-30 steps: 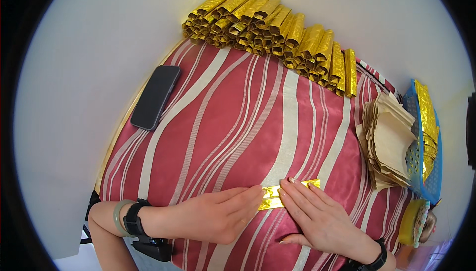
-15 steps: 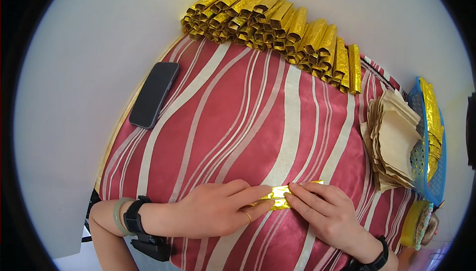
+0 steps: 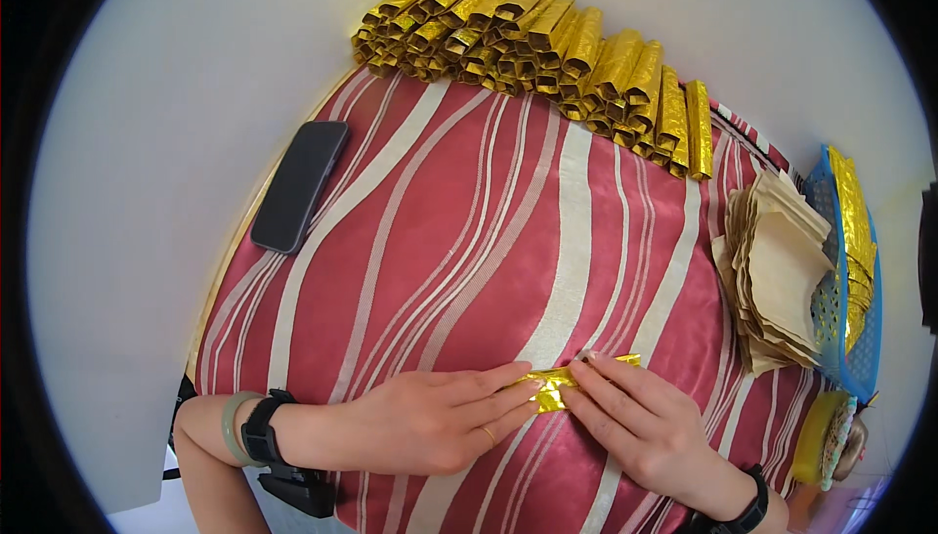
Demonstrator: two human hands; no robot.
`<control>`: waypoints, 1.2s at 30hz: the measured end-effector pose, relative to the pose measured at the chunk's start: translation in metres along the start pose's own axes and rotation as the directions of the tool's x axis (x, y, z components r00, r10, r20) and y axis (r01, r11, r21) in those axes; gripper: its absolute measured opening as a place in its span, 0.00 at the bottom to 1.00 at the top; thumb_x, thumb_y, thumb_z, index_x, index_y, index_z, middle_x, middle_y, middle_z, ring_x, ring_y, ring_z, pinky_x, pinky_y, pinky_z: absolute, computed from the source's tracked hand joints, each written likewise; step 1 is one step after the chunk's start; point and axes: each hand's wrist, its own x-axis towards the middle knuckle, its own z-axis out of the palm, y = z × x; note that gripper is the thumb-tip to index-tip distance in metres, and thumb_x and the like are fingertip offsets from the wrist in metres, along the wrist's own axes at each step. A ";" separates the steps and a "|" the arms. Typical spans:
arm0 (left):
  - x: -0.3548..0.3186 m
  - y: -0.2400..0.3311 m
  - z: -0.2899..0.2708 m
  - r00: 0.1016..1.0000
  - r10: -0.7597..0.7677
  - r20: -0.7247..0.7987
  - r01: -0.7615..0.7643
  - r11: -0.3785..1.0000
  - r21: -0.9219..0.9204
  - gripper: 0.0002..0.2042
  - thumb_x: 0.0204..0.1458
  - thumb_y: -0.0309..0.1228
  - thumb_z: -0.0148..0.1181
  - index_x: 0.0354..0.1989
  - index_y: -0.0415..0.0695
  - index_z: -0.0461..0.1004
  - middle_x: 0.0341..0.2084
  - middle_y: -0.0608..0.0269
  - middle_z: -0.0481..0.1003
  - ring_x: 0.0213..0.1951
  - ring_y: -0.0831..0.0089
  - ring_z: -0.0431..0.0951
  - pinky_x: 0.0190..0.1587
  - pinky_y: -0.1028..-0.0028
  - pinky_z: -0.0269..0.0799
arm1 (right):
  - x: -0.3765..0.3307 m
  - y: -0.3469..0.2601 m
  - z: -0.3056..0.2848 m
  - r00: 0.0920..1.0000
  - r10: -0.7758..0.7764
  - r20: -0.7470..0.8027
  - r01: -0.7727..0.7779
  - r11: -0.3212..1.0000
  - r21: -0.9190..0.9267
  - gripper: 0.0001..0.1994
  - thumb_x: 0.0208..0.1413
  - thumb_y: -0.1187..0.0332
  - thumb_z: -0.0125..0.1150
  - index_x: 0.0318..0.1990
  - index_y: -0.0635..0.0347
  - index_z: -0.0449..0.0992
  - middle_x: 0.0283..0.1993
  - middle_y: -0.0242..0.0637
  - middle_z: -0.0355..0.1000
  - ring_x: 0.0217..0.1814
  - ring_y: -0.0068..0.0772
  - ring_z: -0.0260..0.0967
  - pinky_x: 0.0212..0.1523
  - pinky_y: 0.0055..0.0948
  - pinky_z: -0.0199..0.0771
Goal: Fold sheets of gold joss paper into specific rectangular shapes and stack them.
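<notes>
Pressed flat on the striped cloth at the near edge of the table: left hand, fingers together, tips on the left end of a gold strip. Opposite, right hand, fingers likewise together, tips pinning the strip's right half. Strip caught between both sets of fingertips, long axis running left to right with a slight rise toward the right; both hands about equally close, neither lifting it. Foil crinkled and bright, folded narrow, partly hidden under the fingers. Watch bands on both wrists, a pale bangle on the left. Further out at left, a dark phone lying slantwise. At right, a fan of tan paper beside a blue basket holding more gold. At the far edge, a heaped row of finished gold rolls.
</notes>
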 end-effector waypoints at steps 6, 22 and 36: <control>0.002 0.004 0.001 1.000 0.012 -0.011 -0.011 0.994 0.107 0.18 0.48 0.26 0.56 0.48 0.35 0.76 0.51 0.53 0.74 0.57 0.64 0.73 0.50 0.77 0.74 | -0.003 -0.001 0.001 0.993 -0.009 0.118 0.007 1.000 0.017 0.21 0.50 0.71 0.59 0.53 0.69 0.73 0.61 0.49 0.67 0.64 0.44 0.65 0.57 0.38 0.73; -0.004 0.028 -0.013 0.978 -0.090 0.186 0.027 0.948 0.317 0.21 0.51 0.28 0.53 0.53 0.32 0.73 0.55 0.44 0.71 0.59 0.51 0.70 0.52 0.74 0.73 | -0.009 -0.008 -0.020 0.914 0.189 0.359 -0.142 0.978 -0.155 0.51 0.45 0.32 0.55 0.63 0.74 0.60 0.67 0.56 0.58 0.71 0.46 0.55 0.69 0.40 0.54; -0.019 0.040 0.001 0.991 -0.121 0.049 0.090 0.906 0.413 0.19 0.50 0.25 0.51 0.50 0.27 0.74 0.51 0.36 0.72 0.56 0.46 0.71 0.47 0.72 0.76 | -0.011 -0.009 -0.019 0.909 0.274 0.313 -0.228 0.958 -0.176 0.40 0.52 0.45 0.58 0.65 0.67 0.59 0.69 0.51 0.56 0.71 0.49 0.53 0.68 0.45 0.52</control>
